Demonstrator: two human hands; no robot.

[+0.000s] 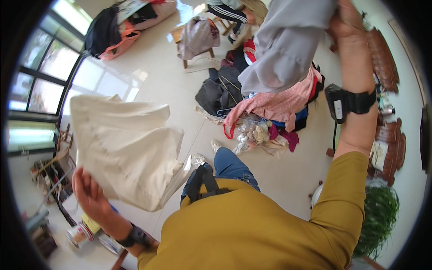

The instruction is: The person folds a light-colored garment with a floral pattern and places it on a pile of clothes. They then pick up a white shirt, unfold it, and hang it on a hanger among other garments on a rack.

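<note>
At the upper right my raised right hand (349,22) grips a light grey garment (283,50), which hangs in loose folds over a heap of clothes. My left hand (89,197) is at the lower left with its fingers loosely curled. It overlaps the lower left edge of a spread cream cloth (125,152); whether the fingers hold the cloth cannot be made out. Beneath the grey garment, the heap on the floor includes a pink garment (270,104), dark clothing (219,91) and a crumpled clear plastic bag (251,135). A blue hanger (224,113) lies among them.
A wooden stool (177,33) draped with a greyish garment (199,37) stands beyond the heap, near a seated person (233,13). Bags and clothes (111,37) lie at the upper left. Carved wooden furniture (388,145) and a green plant (378,219) line the right side.
</note>
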